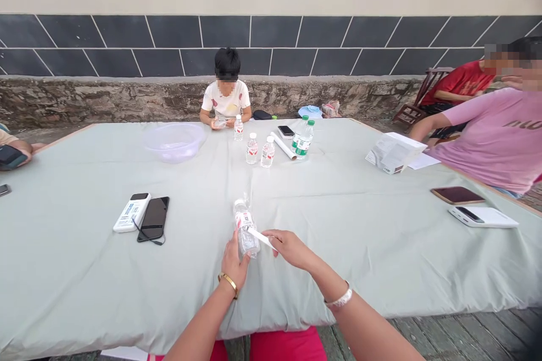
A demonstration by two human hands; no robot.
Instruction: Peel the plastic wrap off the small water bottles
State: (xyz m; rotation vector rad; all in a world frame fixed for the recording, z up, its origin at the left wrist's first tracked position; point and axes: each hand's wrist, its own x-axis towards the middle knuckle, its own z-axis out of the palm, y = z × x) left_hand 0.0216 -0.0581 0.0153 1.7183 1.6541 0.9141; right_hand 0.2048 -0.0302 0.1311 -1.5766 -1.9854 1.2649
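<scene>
A clear plastic bottle (247,231) with a red and white label lies on the cloth in front of me, its cap end pointing away. My left hand (235,262) grips its lower left side, thumb at the near end. In my right hand (290,247) is a slim white utility knife (261,237), held from the right. Its dark tip meets the bottle near the label's lower edge; whether it has pierced the plastic cannot be made out.
Farther off stand small bottles (267,152), green-capped bottles (302,141), a white roll (283,145) and a purple basin (175,142). A phone (153,218) and power bank (132,213) lie left; a white box (393,153) stands right. Other people sit around the table.
</scene>
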